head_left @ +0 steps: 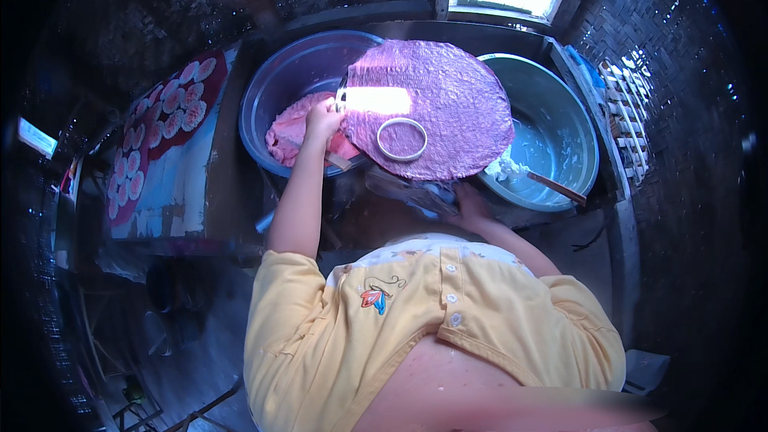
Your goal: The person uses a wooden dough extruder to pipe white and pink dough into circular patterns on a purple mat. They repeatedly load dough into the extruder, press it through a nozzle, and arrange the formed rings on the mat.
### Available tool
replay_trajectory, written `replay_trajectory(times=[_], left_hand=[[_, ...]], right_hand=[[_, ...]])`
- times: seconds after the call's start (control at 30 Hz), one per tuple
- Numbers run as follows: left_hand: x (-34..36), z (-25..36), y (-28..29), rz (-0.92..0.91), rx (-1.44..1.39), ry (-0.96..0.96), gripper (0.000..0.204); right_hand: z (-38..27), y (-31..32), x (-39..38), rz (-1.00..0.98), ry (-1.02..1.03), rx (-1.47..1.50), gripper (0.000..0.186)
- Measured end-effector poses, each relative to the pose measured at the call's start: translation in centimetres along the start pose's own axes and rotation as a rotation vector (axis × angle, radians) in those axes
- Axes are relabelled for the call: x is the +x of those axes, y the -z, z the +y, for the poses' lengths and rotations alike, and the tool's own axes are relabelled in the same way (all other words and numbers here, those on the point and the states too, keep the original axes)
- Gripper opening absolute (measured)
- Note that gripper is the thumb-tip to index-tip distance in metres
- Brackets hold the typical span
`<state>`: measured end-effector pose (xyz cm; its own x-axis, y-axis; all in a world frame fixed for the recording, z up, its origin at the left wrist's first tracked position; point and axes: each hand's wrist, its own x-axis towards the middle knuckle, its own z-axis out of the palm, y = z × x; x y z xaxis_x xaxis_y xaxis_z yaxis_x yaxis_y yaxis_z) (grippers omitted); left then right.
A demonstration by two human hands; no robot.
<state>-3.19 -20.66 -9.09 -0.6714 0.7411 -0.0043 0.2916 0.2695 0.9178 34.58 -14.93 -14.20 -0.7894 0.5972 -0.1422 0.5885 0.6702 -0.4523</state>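
Observation:
A round, flat piece with a wrinkled purple cover [456,108] lies between two basins and overlaps their rims. On it rests a pale ring [382,130], near its front left. My left hand [323,119] is closed at the piece's left edge, above a pink doughy mass [292,128] in the purple basin [252,104]. A thin pale edge shows at its fingertips, but I cannot tell what it belongs to. Low at the piece's front edge is my right hand [472,206], beside crumpled clear plastic [408,192]; its fingers are mostly hidden in shadow.
A green basin [594,144] on the right holds a white mass [504,166] and a wooden-handled tool [556,189]. A flat wooden stick [338,161] leans by the pink mass. At left, several pink-white rounds [172,100] lie on red sheets. A slatted rack [624,116] stands far right.

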Motion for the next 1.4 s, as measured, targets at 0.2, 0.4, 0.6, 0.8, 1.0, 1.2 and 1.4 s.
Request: replay_trajectory(times=[0.2,0.4,0.6,0.8,1.0,1.2,1.4], left_hand=[[-4.8,2.4,-0.8,-0.114,0.062,0.093,0.048],[-5.6,2.5,-0.8,-0.077,-0.021,0.063,0.040],[-6.0,7.2,-0.6,0.115,0.153,-0.113,0.059],[-7.8,18.6,-6.1,-0.785,-1.357,-0.123,0.103],[-3.5,19.0,-4.4,-1.316,-1.863,-0.422,0.091],[-0.8,12.5,-4.9,-0.791,-1.839,-0.080,0.084],[-0.8,9.5,-7.2,-0.586,-1.915,-0.097,0.082]], right_hand=[[6.1,8.0,-8.9,-0.285,-0.110,0.316,0.084],[11.6,13.9,-19.0,-0.516,-0.468,0.756,0.083],[8.0,21.6,-22.0,-0.284,-0.366,1.193,0.087],[0.4,16.8,-8.3,-0.417,-0.002,1.567,0.085],[-4.7,15.0,-1.5,-0.692,0.026,1.627,0.084],[-4.1,19.2,2.8,-0.738,-0.200,1.236,0.071],[-3.7,21.5,4.6,-0.629,-0.302,0.865,0.059]])
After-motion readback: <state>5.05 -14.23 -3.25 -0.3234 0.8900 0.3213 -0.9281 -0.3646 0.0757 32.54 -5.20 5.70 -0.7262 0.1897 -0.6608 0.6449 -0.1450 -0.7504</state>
